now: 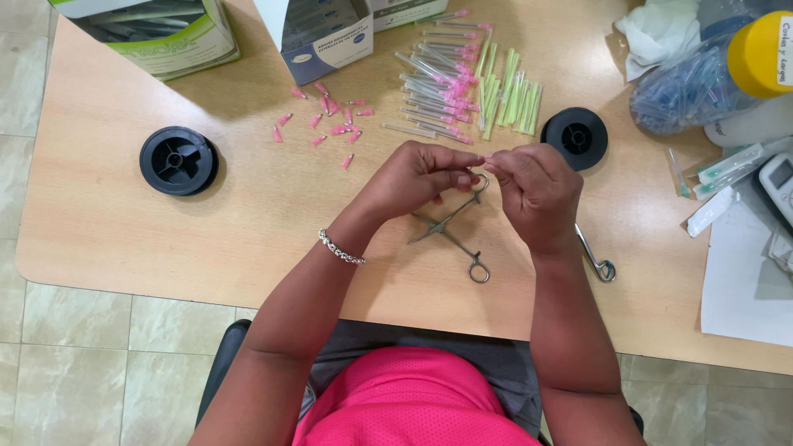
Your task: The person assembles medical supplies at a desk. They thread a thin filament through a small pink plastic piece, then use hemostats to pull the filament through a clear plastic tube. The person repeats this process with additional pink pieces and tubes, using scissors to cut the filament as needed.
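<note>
My left hand point(417, 177) and my right hand point(535, 192) meet fingertip to fingertip above the wooden table point(124, 223), pinching something very small between them that I cannot make out. A silver bracelet point(340, 248) sits on my left wrist. Right under the hands lies a pair of metal scissor-handled forceps point(453, 231), spread apart. A second metal tool point(596, 260) pokes out from beneath my right wrist. Just beyond the hands lie several capped needles with pink hubs point(436, 83) and green-capped ones point(508, 95).
Loose pink caps point(326, 120) are scattered at mid-table. Two black spools sit left point(178, 159) and right point(576, 136). Cardboard boxes point(318, 33) stand at the far edge. A yellow-lidded bottle point(760, 58), plastic bags and packaged items crowd the right side.
</note>
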